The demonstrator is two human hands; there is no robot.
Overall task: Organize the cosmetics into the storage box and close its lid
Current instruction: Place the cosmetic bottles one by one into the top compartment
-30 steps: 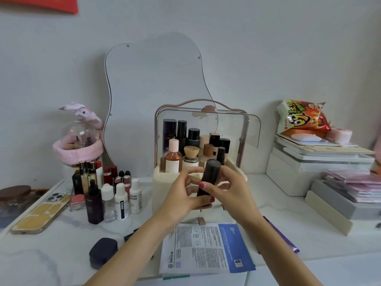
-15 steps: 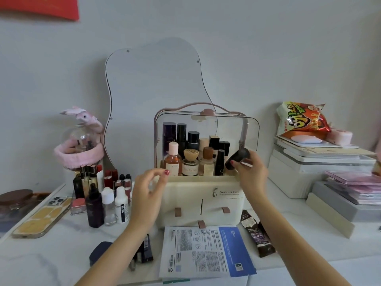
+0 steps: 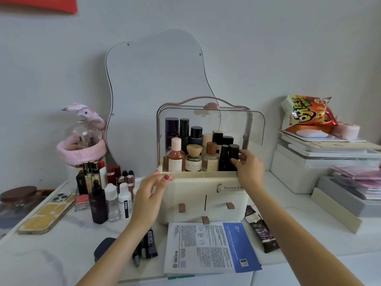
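From the head view, the right hand (image 3: pixel 248 166) pinched an upright black bottle (image 3: pixel 233 156) at the storage box's (image 3: pixel 203 195) right front corner. The left hand (image 3: pixel 150 193) hovered spread at the box's left edge, nearer the loose cosmetics (image 3: pixel 109 195) left of it.

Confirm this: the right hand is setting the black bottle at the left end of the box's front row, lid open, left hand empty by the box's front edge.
Wrong on one point. The head view shows the right hand placing the black bottle at the right end of the storage box front row. The lid is open, and the left hand is empty.
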